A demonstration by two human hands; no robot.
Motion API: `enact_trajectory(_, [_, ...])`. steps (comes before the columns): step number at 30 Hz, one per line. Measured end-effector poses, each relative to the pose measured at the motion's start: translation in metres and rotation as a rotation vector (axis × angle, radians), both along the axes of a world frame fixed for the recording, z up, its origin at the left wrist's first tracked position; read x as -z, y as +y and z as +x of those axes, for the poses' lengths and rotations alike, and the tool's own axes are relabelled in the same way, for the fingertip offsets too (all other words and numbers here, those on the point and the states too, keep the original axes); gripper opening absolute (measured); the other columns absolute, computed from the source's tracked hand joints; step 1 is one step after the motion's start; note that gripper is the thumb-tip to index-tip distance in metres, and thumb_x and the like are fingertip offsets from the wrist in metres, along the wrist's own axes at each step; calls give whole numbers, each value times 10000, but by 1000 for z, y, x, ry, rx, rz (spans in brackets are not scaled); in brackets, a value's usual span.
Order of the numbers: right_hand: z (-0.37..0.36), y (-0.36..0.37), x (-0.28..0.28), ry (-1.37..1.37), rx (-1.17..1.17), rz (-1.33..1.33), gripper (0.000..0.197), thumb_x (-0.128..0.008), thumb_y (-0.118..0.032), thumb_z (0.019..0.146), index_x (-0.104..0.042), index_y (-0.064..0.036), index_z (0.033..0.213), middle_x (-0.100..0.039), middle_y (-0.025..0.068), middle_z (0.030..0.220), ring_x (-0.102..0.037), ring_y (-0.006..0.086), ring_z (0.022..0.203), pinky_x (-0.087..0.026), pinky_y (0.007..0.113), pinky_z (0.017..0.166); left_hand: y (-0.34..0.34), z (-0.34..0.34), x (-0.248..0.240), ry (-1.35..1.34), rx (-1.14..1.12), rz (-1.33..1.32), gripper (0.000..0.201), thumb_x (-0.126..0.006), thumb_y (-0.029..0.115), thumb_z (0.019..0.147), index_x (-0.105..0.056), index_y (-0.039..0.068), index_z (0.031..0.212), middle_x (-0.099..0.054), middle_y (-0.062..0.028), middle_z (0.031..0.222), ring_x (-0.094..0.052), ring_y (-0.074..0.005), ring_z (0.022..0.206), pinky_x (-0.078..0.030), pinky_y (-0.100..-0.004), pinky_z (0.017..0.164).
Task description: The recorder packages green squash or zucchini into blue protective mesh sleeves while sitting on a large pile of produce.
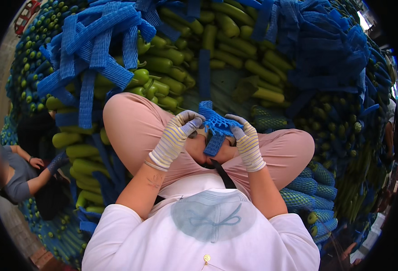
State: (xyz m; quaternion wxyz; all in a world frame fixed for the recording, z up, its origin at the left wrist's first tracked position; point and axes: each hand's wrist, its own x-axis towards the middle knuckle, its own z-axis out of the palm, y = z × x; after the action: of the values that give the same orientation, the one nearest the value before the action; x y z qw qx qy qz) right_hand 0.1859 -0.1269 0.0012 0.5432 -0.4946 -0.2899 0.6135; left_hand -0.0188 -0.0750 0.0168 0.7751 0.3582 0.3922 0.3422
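Note:
A blue foam net sleeve [219,125] is stretched sideways between my two gloved hands, above my crossed legs, its mesh pulled open. My left hand [181,131], in a striped glove, pinches its left edge. At its right edge, my right hand [245,141] grips it between thumb and fingers. Another flat blue sleeve [214,143] lies beneath it by my feet. Long green gourds [162,63] are stacked just beyond my knees, bare and smooth. To the right of my right knee lie gourds covered in blue netting [307,195].
A tangled heap of blue sleeves [101,40] rests on the gourds at the far left. Another large blue pile [327,49] stands at the far right. A co-worker [20,174] sits on the left, hand near the gourds. Netted gourds rise in stacks [29,67] around the rim.

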Motion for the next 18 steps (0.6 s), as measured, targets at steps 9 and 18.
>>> enact_trajectory(9, [-10,8,0,-20,134,73,163,-571,-5,806,-571,-19,968,-598,39,844,-551,89,768,-461,213,720,-16,56,-44,482,173,1261,267,-569,76,798,-591,-7,1051,-601,-171,1039,-577,-338,970,-451,-367,873])
enact_trajectory(18, [-28,-11,-7,-432,107,172,153,-574,-34,829,-590,1,977,-615,94,837,-581,147,754,-464,253,689,5,66,-15,1176,795,669,268,-530,78,804,-591,6,1055,-610,-176,1044,-600,-314,935,-490,-374,824])
